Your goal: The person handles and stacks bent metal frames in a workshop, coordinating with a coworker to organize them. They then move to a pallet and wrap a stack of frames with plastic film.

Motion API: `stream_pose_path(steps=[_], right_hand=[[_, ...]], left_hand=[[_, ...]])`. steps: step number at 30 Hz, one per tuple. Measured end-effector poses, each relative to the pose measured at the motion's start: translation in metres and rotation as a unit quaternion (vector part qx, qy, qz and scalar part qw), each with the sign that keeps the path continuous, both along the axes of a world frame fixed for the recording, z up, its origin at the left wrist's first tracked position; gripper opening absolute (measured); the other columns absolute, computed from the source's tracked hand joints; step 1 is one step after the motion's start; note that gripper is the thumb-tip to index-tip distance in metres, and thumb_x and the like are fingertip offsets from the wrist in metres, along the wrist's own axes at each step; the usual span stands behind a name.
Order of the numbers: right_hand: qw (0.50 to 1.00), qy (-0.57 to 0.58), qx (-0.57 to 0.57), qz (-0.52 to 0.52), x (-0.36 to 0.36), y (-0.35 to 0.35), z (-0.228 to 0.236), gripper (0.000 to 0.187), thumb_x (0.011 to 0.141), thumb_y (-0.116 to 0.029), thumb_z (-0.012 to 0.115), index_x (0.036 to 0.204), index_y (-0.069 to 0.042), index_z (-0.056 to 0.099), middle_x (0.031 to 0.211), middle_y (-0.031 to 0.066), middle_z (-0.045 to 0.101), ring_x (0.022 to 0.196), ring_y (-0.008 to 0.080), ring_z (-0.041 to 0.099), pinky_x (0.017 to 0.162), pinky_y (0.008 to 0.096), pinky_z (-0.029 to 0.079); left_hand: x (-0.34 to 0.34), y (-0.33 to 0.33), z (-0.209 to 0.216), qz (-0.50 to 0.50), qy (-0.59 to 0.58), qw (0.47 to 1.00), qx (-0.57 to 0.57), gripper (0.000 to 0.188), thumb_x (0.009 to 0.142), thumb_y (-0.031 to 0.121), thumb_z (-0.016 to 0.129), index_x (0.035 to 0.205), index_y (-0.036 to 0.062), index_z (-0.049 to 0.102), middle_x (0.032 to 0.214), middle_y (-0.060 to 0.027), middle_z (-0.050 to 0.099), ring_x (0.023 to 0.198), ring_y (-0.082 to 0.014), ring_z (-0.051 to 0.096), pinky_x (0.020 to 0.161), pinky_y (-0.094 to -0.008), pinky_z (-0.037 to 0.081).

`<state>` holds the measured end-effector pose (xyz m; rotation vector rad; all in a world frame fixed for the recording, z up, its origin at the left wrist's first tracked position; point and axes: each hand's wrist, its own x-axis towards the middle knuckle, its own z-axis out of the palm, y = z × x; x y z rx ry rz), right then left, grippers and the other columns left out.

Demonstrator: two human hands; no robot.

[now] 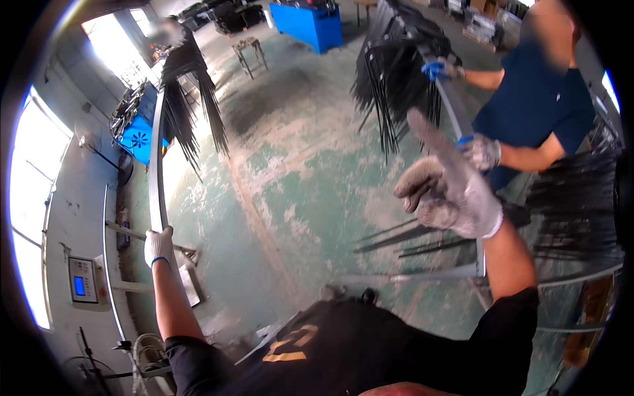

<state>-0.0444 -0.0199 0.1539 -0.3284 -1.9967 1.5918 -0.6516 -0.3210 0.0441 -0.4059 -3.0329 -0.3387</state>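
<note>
My left hand (158, 246), in a white glove, is closed round the near end of a long grey metal bar (156, 165). That bar runs away from me to a bundle of thin black rods (188, 99) hanging at its far end. Raised in front of me on the right is my gloved right hand (452, 188). Its index finger points up while the others are loosely curled, and it holds nothing. Beyond it, a co-worker's two blue-and-white gloves (481, 153) rest on a second metal bar (454, 109), with more black rods (396, 72) hanging along it.
A co-worker in a dark blue shirt (528, 105) stands close on the right. Behind them lies a stack of dark rods (574, 204). A control box (84, 280) with a lit screen is at the left wall. Blue cabinets (307, 26) and a small stool (249, 56) stand farther back.
</note>
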Motion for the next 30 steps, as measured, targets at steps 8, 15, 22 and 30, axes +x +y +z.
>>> stream_pose_path(steps=[8, 15, 22, 30], right_hand=[[0.947, -0.256, 0.191, -0.012, 0.012, 0.025, -0.043, 0.084, 0.094, -0.034, 0.083, 0.163, -0.004, 0.045, 0.098, 0.0110, 0.079, 0.089, 0.0215, 0.078, 0.085, 0.0368, 0.062], [0.978, -0.193, 0.081, -0.009, -0.008, 0.015, -0.043, 0.081, 0.094, -0.025, 0.082, 0.165, -0.012, 0.044, 0.097, 0.0115, 0.080, 0.085, 0.0185, 0.077, 0.082, 0.0336, 0.061], [0.829, -0.466, 0.309, 0.014, 0.001, 0.042, -0.064, 0.057, 0.096, -0.044, 0.074, 0.143, -0.014, 0.067, 0.105, 0.0155, 0.082, 0.106, 0.0344, 0.078, 0.098, 0.0470, 0.060], [0.869, -0.400, 0.291, 0.007, 0.003, 0.044, -0.076, 0.050, 0.089, -0.030, 0.080, 0.132, -0.006, 0.072, 0.100, 0.0208, 0.079, 0.093, 0.0366, 0.078, 0.086, 0.0451, 0.062]], left_hand=[[0.007, 0.013, 0.008, -0.006, 0.006, 1.000, 0.021, 0.065, 0.084, 0.044, 0.071, 0.123, -0.0071, 0.065, 0.113, -0.0328, 0.075, 0.110, -0.0461, 0.074, 0.098, -0.0505, 0.056], [0.007, 0.007, 0.001, -0.014, 0.000, 0.999, 0.031, 0.062, 0.085, 0.044, 0.071, 0.120, -0.0073, 0.065, 0.108, -0.0315, 0.076, 0.107, -0.0450, 0.075, 0.096, -0.0503, 0.056], [0.001, 0.021, 0.005, -0.011, 0.027, 1.000, -0.004, 0.065, 0.084, 0.044, 0.070, 0.123, -0.0078, 0.065, 0.113, -0.0334, 0.075, 0.111, -0.0477, 0.072, 0.099, -0.0517, 0.054], [0.002, 0.013, 0.012, -0.047, 0.008, 0.998, -0.049, 0.082, 0.089, 0.057, 0.071, 0.135, -0.0093, 0.062, 0.128, -0.0343, 0.070, 0.122, -0.0473, 0.068, 0.103, -0.0474, 0.054]])
